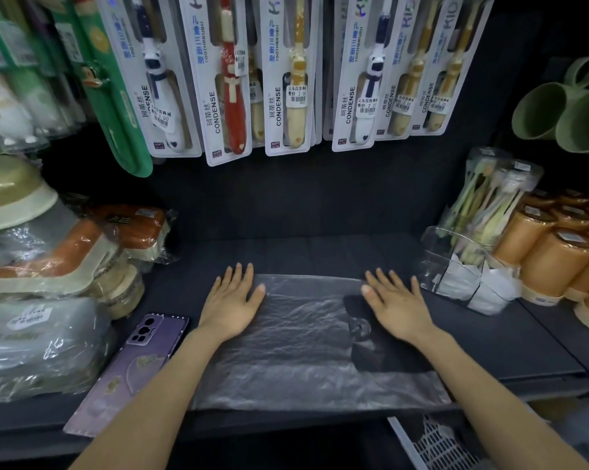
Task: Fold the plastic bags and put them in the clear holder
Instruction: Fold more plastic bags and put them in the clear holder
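A clear plastic bag (300, 337) lies spread flat on the dark shelf (523, 337), its handle cutout showing dark on the right. My left hand (233, 300) presses flat on the bag's left end, fingers straight. My right hand (396, 301) lies flat on the bag's right end over the cutout, fingers spread. The clear holder (456, 266) stands at the right of the shelf, with white folded bags inside it.
A purple phone (130, 364) lies face down left of the bag. Wrapped goods (42, 344) pile at the left. Orange cups (557, 252) and a toothbrush pack (490, 195) stand right. Packaged toothbrushes (286, 72) hang above. A white basket (435, 442) sits below the shelf edge.
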Demonstrator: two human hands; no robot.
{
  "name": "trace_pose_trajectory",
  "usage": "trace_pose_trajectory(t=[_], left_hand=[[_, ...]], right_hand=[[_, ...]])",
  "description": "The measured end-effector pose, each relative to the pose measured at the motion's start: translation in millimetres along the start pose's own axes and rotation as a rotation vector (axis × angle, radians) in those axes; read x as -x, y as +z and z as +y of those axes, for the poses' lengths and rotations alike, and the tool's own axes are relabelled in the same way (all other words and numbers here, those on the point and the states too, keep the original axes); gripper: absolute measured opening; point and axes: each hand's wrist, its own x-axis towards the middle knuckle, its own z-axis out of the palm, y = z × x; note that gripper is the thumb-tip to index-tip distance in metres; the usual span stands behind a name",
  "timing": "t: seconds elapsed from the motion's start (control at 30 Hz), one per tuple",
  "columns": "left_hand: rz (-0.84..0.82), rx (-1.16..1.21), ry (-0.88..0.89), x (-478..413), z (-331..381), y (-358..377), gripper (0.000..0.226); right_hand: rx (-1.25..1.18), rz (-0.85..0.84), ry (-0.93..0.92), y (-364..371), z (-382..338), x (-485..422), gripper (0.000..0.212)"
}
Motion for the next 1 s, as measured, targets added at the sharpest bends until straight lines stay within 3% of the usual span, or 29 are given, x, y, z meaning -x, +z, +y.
trace_pose_trajectory(t=[0.1,0.13,0.2,0.33,0.4,0.47,0.57,0.63,0.7,0.8,0.9,1.0], left_hand=[[0.039,0.600,-0.050,7.4,-2.7,-18.4,0.057],[0.074,0.703,-0.039,12.0,-5.7,-24.6,0.053],[0.141,0.593,0.026,24.3,-12.9,-32.5,0.039],[0.202,0.440,0.226,68.9,-18.5,-29.9,0.009],[0.220,0.466,0.290,97.1,-18.2,-23.8,0.008],[0.238,0.527,0.315,120.5,-19.5,-15.1,0.023],[0.251,0.552,0.329,143.9,-24.2,-2.5,0.026],[0.248,0.565,0.339,154.6,-24.6,-0.7,0.025],[0.235,0.593,0.363,162.7,-24.6,-2.3,0.038],[0.201,0.688,0.375,173.0,-23.7,-7.3,0.056],[0.144,0.878,0.337,178.0,-26.1,-13.0,0.072],[0.104,0.983,0.298,179.9,-26.3,-16.4,0.074]], right_hand=[[-0.238,0.162,-0.209,-13.7,-10.4,21.9,0.074],[-0.313,0.212,-0.300,-17.5,-21.7,34.5,0.083],[-0.322,0.259,-0.503,-15.5,-43.8,64.1,0.081],[-0.134,0.336,-0.799,6.2,-64.5,109.4,0.046],[0.011,0.318,-0.803,15.7,-65.5,119.5,0.044],[0.071,0.328,-0.774,23.7,-64.3,125.0,0.035],[-0.020,0.380,-0.731,29.7,-59.8,130.9,0.019],[-0.100,0.386,-0.706,29.1,-59.5,137.2,0.022],[-0.174,0.369,-0.653,23.5,-60.8,145.2,0.025],[-0.299,0.233,-0.499,0.6,-66.0,159.5,0.021],[-0.445,-0.015,-0.381,-18.9,-63.8,165.0,0.012],[-0.606,-0.120,-0.329,-29.7,-61.8,159.4,0.014]])
